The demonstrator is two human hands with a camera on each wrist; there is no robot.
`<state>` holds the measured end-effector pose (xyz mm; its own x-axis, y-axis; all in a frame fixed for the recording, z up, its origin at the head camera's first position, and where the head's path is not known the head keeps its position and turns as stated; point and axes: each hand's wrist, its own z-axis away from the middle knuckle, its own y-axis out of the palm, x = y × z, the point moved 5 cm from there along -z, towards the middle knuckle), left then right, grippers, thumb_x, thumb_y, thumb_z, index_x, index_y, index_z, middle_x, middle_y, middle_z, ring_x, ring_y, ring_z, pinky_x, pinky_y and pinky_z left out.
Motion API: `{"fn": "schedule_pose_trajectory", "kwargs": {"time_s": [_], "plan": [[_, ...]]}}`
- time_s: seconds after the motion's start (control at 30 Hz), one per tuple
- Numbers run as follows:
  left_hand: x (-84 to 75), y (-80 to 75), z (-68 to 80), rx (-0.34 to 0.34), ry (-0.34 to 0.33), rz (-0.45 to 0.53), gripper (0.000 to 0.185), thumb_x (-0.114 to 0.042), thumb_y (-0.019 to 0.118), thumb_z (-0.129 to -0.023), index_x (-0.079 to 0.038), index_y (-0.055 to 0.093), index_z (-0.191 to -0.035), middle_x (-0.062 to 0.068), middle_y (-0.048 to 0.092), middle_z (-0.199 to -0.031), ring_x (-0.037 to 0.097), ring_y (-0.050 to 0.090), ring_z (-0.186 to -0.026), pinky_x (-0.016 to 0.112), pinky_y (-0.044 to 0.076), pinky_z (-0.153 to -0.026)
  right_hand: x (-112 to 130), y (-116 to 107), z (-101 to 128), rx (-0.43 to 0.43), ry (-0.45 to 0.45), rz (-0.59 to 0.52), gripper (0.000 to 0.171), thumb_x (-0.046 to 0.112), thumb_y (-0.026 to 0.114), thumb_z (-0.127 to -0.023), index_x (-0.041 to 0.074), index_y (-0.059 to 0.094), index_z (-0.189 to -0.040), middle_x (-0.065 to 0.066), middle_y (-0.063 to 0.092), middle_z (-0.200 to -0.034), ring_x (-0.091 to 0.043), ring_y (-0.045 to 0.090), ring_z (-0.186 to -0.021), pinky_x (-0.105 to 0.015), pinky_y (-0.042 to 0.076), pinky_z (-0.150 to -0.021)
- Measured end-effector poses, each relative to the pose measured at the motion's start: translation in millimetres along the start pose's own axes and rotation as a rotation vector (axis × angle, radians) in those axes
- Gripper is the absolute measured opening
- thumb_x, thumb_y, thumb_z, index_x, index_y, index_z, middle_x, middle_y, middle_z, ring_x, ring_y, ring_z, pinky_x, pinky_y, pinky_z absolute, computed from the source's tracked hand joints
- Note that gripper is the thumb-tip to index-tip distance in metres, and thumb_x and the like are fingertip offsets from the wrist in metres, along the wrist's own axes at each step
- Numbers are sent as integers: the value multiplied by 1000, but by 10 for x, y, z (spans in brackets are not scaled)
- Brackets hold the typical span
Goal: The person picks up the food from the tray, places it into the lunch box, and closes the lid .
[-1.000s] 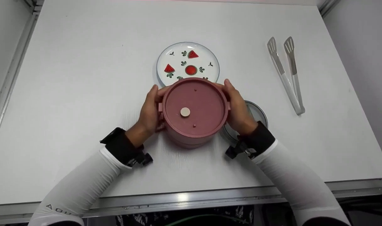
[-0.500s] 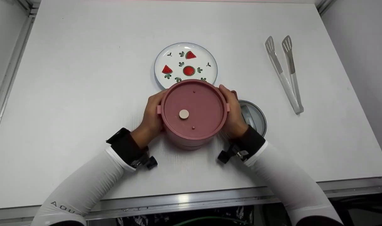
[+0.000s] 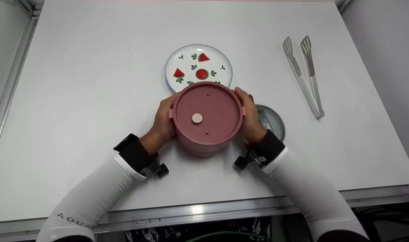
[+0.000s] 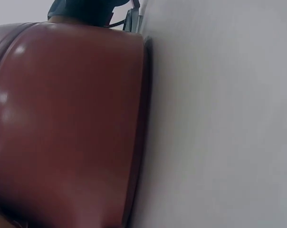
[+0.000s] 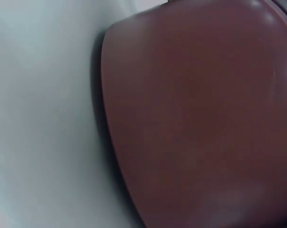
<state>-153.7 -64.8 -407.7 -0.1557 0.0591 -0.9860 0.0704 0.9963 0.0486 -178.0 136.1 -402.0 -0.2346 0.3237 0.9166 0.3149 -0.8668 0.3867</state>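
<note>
A round, dusty-pink lidded food container (image 3: 208,114) stands upright on the table, with a cream knob (image 3: 197,118) on its lid. My left hand (image 3: 162,119) grips its left side below the rim. Against the opposite side, my right hand (image 3: 251,119) holds it the same way, thumb near the rim. A small pink piece (image 3: 251,98) pokes out past the right hand. Both wrist views are filled by the container's smooth wall (image 4: 72,123), its base close to the white surface. Most fingertips are hidden behind the container.
A white plate with watermelon prints (image 3: 187,64) lies behind the container, partly covered by it. Under and beside the right hand is a round grey-rimmed clear dish or lid (image 3: 275,122). Metal tongs (image 3: 307,87) lie spread at the right.
My right hand has drawn inward and closer round the container's side, uncovering the small pink piece. My left hand has shifted slightly. The container stays in nearly the same place.
</note>
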Motion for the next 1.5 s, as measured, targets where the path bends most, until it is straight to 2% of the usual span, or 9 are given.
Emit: {"fn": "schedule_pose_trajectory", "kwargs": {"time_s": [0.1,0.33,0.53,0.63,0.83,0.9,1.03,1.13,1.5], "plan": [[-23,7,-15,31,-47,24,54,-24,23,-103,0,68,-119,2,70,-110,12,61,-107,28,46,-99,65,-37,-6,20,-48,102,56,39,21,-108,12,70,-113,-4,69,-109,-18,61,-104,-32,52,-90],[-99,4,-10,230,-163,32,60,-38,26,-99,-4,54,-139,8,60,-127,13,53,-115,26,40,-103,197,-31,5,172,-103,249,48,35,34,-106,5,65,-127,-9,69,-110,-17,65,-97,-29,56,-81],[-275,-9,-19,307,-108,1,51,-28,31,-103,-8,49,-147,6,57,-142,14,50,-132,32,37,-115,251,30,27,183,-66,250,42,23,35,-106,3,62,-132,-10,70,-112,-16,70,-96,-28,59,-81],[-368,2,-6,305,-117,1,47,-23,36,-105,-12,49,-148,2,55,-145,12,48,-137,30,37,-117,310,51,54,126,-36,243,40,19,40,-105,3,62,-133,-10,70,-118,-16,69,-102,-27,58,-85],[-321,65,71,282,-248,124,48,-15,44,-102,-7,44,-150,12,56,-142,12,59,-123,22,49,-103,283,100,97,121,51,198,42,8,44,-100,6,58,-140,-12,64,-128,-17,66,-108,-26,58,-87],[-283,83,84,257,-227,173,49,-14,47,-100,-5,46,-148,14,58,-139,15,63,-118,23,52,-99,251,105,102,121,55,177,44,6,45,-98,6,57,-140,-12,63,-128,-17,66,-107,-26,58,-87],[-263,106,97,182,-86,246,51,-8,48,-94,-1,50,-144,14,57,-142,18,59,-124,24,49,-104,209,122,111,104,12,140,44,6,44,-97,4,57,-139,-11,66,-126,-17,66,-109,-27,57,-90],[-268,129,111,138,-25,300,52,-4,47,-91,4,50,-142,16,56,-142,19,58,-126,25,49,-104,208,150,121,107,-20,109,44,6,42,-98,2,57,-139,-10,68,-124,-17,67,-110,-28,57,-92],[-259,157,58,108,31,312,54,-6,46,-88,6,51,-141,17,60,-136,20,58,-124,26,50,-103,250,151,124,141,-95,112,46,7,37,-99,3,57,-140,-12,68,-125,-18,68,-110,-29,57,-92]]}}
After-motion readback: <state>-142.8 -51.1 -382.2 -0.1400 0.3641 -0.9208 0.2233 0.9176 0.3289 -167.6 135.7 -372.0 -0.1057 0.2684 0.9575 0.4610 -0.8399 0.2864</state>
